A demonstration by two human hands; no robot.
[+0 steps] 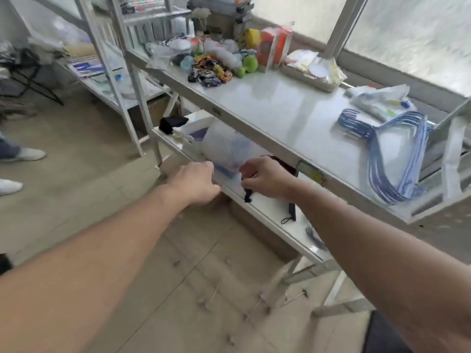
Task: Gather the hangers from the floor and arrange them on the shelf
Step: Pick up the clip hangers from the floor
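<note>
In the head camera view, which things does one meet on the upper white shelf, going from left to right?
Heap of small colourful wrapped toys → green plastic toy → orange and white carton → shallow beige tray of white packets → stack of blue and white striped plastic hangers.

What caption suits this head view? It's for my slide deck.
Both hands reach the lower shelf; blue hangers lie stacked above.
</note>
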